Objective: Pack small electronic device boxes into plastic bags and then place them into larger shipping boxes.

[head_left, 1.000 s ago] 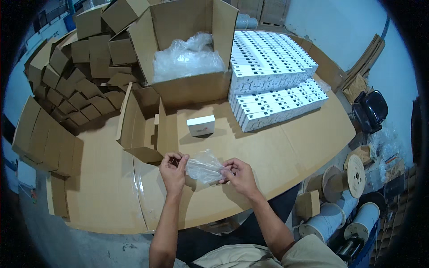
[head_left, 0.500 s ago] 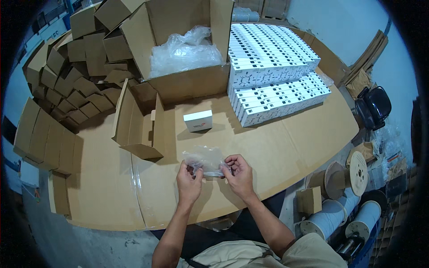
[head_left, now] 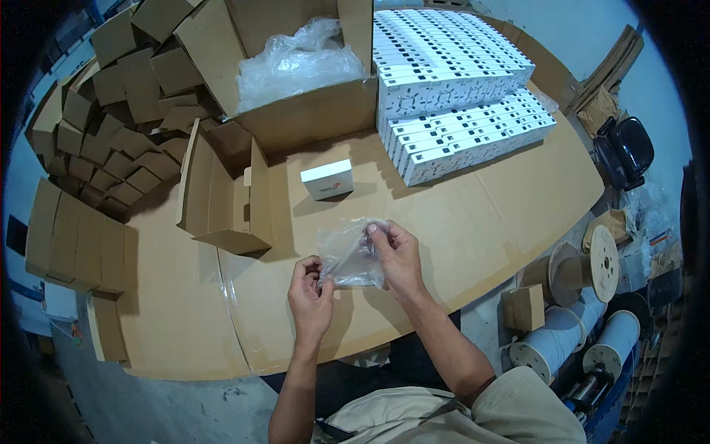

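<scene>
A clear plastic bag (head_left: 351, 259) is stretched between my two hands above the near part of the table. My left hand (head_left: 310, 296) pinches its lower left corner. Higher up, my right hand (head_left: 401, 259) grips the upper right edge between thumb and fingers. Just beyond the bag, a small white box (head_left: 328, 180) stands on the cardboard-covered table. To its left is an open brown carton (head_left: 225, 203), its inside showing.
Stacked white boxes (head_left: 458, 96) rise at the back right. A large open carton (head_left: 310, 103) holds clear plastic bags (head_left: 299, 66). Brown cartons (head_left: 126, 148) pile up at the left. Cable spools (head_left: 547, 340) stand on the floor at right, past the table edge.
My right hand has moved up along the bag and now holds its upper edge. The bag is spread taller. The whole view has shifted slightly.
</scene>
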The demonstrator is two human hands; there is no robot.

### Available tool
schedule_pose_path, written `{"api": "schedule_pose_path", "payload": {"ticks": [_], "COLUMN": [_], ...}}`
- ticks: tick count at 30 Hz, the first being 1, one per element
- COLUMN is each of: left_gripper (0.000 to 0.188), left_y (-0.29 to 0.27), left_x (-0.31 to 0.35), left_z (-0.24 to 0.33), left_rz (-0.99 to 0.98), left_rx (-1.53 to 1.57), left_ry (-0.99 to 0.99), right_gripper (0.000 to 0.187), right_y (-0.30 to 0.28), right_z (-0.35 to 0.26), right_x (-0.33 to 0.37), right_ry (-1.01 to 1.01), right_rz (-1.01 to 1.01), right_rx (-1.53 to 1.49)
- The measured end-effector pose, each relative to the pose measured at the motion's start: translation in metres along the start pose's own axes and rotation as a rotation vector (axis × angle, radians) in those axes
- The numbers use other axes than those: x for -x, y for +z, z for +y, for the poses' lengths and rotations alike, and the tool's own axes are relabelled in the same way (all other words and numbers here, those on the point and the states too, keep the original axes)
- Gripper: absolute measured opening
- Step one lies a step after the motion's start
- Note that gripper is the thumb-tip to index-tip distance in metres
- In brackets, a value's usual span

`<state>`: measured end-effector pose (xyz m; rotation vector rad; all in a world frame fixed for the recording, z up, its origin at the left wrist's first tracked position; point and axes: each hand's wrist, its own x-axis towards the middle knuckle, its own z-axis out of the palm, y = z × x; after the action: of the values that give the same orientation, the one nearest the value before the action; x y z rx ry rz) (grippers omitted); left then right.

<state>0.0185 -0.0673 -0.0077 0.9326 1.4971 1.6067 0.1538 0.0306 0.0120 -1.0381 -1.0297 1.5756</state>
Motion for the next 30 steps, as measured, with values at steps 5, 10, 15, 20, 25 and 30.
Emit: {"api": "schedule_pose_path", "payload": {"ticks": [5,10,15,20,25,30], "left_gripper": [0.019,0.011,0.014,0.014,0.026,0.026], "left_y": [-0.003,-0.014,-0.021,-0.011,0.014,0.018], "left_x": [0.005,0.004,0.008,0.010,-0.032,-0.055], "left_z": [0.006,0.002,0.001,0.024,0.034,0.013], "left_rz": [0.114,0.085,0.119,0.166,0.025,0.024], "left_rx": [0.131,0.249,0.421,0.257,-0.284,-0.169], "left_ry": [-0.104,-0.107,-0.121,0.040,-0.041,-0.047], "right_gripper": [0.021,0.022,0.018,0.012,0.011,0.034], "right_y": [0.000,0.005,0.014,0.011,0.006,-0.010], "right_z": [0.005,0.014,0.003,-0.010,-0.016,-0.004], "right_x": [-0.005,-0.007,-0.004,-0.004,-0.012,-0.021], "right_ry": [-0.084,-0.192,-0.378,-0.405,-0.433,-0.436], "right_rz": [0.117,0.232,0.277,0.166,0.028,-0.094], "right_rx": [-0.008,0.145,0.456,0.524,0.487,0.479]}}
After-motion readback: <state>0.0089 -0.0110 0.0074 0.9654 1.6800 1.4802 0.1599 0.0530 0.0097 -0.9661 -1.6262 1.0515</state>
